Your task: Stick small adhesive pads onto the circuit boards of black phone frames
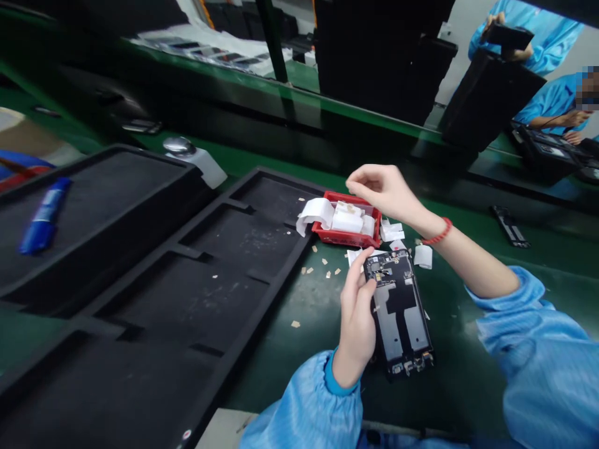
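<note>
The left hand (359, 315), partly curled, held an opened black-and-grey rectangular phone body (418, 321). Near the red plastic bin (346, 237), the right hand (380, 187) curled, fingertips close together, any grasp unclear.

A blue marker (45, 215) lies on a black tray (116, 193); farther off — two people (555, 38) in blue.

The bin (346, 237) is red, the phone (401, 313) black-and-grey.
</note>
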`<act>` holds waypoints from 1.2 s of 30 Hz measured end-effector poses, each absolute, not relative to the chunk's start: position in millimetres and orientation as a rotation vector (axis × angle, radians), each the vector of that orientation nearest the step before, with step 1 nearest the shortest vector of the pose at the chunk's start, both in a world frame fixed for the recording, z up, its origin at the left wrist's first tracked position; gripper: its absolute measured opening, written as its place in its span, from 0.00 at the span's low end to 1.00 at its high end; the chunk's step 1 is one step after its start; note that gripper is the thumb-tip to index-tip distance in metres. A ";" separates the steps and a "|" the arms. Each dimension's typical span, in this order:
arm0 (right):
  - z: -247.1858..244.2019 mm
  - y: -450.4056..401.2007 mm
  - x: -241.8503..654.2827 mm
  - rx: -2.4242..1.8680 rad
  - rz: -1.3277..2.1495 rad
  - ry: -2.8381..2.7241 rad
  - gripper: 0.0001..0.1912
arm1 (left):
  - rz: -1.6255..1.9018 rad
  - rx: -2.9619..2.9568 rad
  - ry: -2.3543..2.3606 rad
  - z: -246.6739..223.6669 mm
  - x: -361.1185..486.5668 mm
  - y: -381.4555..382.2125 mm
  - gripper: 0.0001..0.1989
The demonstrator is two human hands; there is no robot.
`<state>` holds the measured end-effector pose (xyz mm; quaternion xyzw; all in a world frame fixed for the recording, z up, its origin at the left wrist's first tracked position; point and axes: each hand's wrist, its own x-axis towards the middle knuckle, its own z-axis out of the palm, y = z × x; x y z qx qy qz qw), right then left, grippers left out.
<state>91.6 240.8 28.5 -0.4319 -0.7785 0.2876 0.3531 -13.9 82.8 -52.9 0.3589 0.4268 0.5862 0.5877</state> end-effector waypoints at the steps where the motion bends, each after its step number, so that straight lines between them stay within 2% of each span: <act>1: 30.6 218.6 99.7 -1.079 0.709 -1.942 0.06 | 1.394 0.842 0.995 -51.8 -14.8 81.4 0.21; 5: 30.9 127.5 123.5 -1.105 0.490 -1.760 0.04 | 1.478 0.883 0.962 -44.8 -17.8 72.3 0.20; 9: 23.7 83.8 123.5 -1.220 0.560 -1.734 0.05 | 1.560 0.831 0.788 -40.1 -18.3 66.3 0.21; 29: 14.5 90.4 117.2 -1.251 0.592 -1.701 0.06 | 1.565 0.778 0.801 -30.8 -18.4 63.7 0.23; 34: 14.6 80.5 119.9 -1.297 0.561 -1.629 0.05 | 1.473 0.673 0.755 -29.2 -23.8 65.0 0.30; 36: 10.8 74.3 121.0 -1.299 0.684 -1.589 0.10 | 1.436 0.655 0.749 -31.0 -25.8 66.0 0.33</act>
